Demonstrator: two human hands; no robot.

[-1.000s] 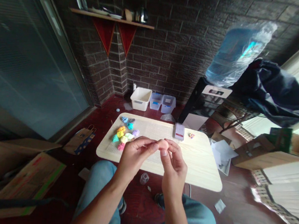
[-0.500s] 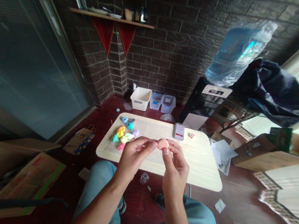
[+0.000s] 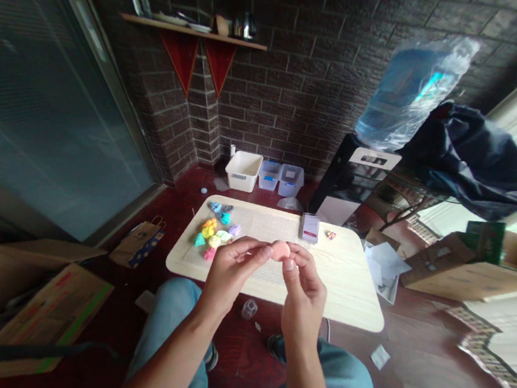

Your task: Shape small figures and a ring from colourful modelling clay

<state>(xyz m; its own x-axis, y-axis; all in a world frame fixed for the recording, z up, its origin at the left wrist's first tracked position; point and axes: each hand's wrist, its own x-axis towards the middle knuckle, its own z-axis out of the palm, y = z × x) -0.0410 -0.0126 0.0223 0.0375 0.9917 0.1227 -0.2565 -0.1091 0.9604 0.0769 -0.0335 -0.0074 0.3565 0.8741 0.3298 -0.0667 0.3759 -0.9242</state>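
Between my hands, above the low table (image 3: pixel 351 285), is a flattened round piece of salmon-pink modelling clay (image 3: pixel 280 251). My left hand (image 3: pixel 239 263) pinches its left edge between thumb and fingers. My right hand (image 3: pixel 303 280) grips the right edge, thumb on the near side. To the left on the table lie several lumps of coloured clay, among them a yellow lump (image 3: pixel 208 232), a pink lump (image 3: pixel 209 254), a teal lump (image 3: pixel 200 239) and a lilac lump (image 3: pixel 234 230). A small multicoloured cluster (image 3: pixel 331 235) sits at the table's right rear.
A phone (image 3: pixel 310 228) lies at the table's back edge. Behind are a white bin (image 3: pixel 243 172) and clear plastic boxes (image 3: pixel 290 181), beside a water dispenser (image 3: pixel 350 183). Cardboard boxes (image 3: pixel 48 319) flank both sides. A small clear jar (image 3: pixel 249 309) is on the floor between my legs.
The clay's outline looks slightly wider and flatter, and my right thumb has shifted a little to the right. Both hands stay in nearly the same place.
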